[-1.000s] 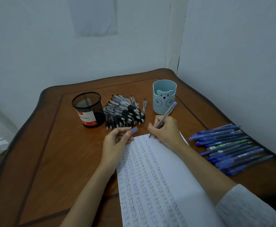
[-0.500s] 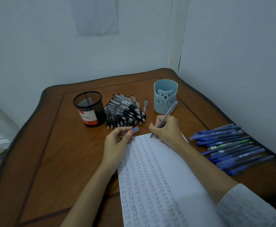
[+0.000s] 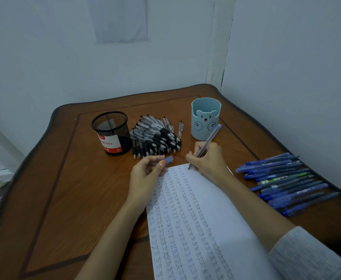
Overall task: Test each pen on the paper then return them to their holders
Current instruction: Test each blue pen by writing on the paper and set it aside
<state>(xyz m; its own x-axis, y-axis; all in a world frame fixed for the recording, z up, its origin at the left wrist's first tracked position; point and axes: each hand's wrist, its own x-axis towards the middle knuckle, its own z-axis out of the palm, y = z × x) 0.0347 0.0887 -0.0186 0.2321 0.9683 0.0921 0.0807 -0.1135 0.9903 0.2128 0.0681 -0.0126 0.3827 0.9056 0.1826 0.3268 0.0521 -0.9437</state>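
Head view: seemingly midway, gripping a blue pen (image 3: 210, 138) in right fingers (image 3: 194, 156) over paper (image 3: 216, 209) crowded with "test" rows, pinching its cap (image 3: 168, 159) in left fingers (image 3: 155, 161); holders (image 3: 113, 134) apparently lacking pens

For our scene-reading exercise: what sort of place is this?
Likely a home study corner: a wooden table against bare walls, a black mesh holder, a blue bear holder, and paper covered in writing.

The right grip (image 3: 209, 160) curled round a pen (image 3: 209, 139) in a writing hold. The left grip (image 3: 145, 175) pinched a cap (image 3: 168, 159) between thumb and fingertips. Both bare forearms reached forward, converging.
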